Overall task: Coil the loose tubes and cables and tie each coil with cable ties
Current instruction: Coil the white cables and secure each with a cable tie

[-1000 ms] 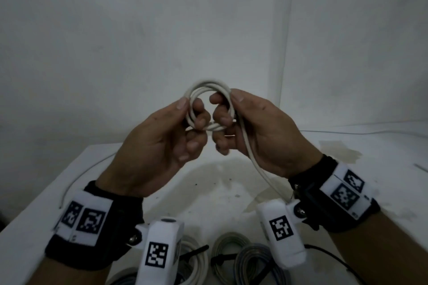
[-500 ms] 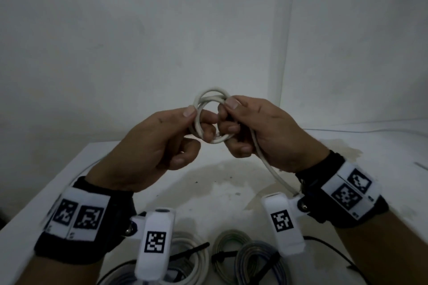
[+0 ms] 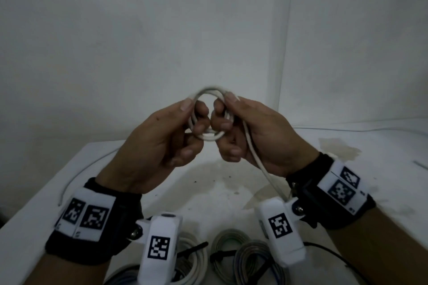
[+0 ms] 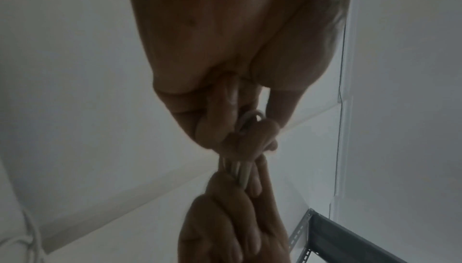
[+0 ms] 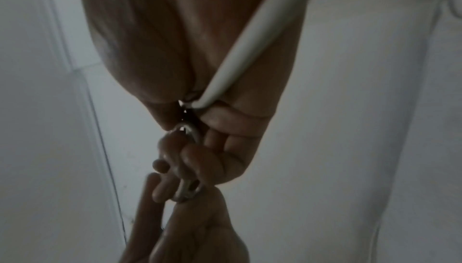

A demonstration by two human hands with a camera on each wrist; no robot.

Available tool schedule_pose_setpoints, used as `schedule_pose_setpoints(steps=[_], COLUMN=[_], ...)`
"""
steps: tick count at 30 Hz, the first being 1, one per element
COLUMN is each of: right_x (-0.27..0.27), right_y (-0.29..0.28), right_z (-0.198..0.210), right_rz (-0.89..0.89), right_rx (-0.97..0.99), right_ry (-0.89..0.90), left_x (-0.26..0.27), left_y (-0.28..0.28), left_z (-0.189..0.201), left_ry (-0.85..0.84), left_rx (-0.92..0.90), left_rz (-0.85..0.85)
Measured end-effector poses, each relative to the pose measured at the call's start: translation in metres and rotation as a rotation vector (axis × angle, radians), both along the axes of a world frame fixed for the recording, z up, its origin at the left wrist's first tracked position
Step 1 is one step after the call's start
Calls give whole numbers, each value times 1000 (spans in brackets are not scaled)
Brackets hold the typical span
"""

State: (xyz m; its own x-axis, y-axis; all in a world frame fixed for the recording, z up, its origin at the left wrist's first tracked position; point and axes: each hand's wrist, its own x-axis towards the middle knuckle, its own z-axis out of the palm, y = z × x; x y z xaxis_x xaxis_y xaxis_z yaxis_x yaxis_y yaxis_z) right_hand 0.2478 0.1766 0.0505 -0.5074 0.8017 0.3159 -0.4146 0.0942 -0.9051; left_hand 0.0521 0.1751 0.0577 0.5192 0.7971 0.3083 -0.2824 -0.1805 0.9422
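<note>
— White walls meeting in a corner, then a stained white tabletop (image 3: pixel 208 192) below.
— Anything on it?
— Finished coils (image 3: pixel 231 245) at the near edge, each cinched with a dark tie; one thin loose wire (image 3: pixel 76 176) curving along the left side.
— And held up above all that?
— Small white cable coil (image 3: pixel 209 113), several turns, raised between both hands. Left hand (image 3: pixel 159 139) pinching the left of the ring, thumb on top, fingers curled through. Right hand (image 3: pixel 252 132) clamped on the right of the ring, tail (image 3: pixel 261 166) trailing down past the wrist.
— Why gripped from both sides?
— Probably to stop the springy turns opening while more tail gets wound on.
— Any readable writing?
— None; only square black-and-white markers (image 3: pixel 92 215) on the wristbands.
</note>
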Motion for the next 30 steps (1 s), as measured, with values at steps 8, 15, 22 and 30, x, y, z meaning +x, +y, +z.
schedule_pose_setpoints(steps=[8,15,22,30], right_x=[-2,-7,-6,-7], right_y=[-4,-2,-4,-4], right_z=[5,1,2,1], right_rz=[-88,-302,-197,-309], right_rx=[97,128,145,190], right_ry=[-48,-119,-84,-192], left_x=[6,13,8,14], left_y=[-5,-7,-6,-9], left_z=[7,2,5,6], left_ry=[28,128,73,103], left_rx=[33,109,173,63], left_rz=[169,188,253,268])
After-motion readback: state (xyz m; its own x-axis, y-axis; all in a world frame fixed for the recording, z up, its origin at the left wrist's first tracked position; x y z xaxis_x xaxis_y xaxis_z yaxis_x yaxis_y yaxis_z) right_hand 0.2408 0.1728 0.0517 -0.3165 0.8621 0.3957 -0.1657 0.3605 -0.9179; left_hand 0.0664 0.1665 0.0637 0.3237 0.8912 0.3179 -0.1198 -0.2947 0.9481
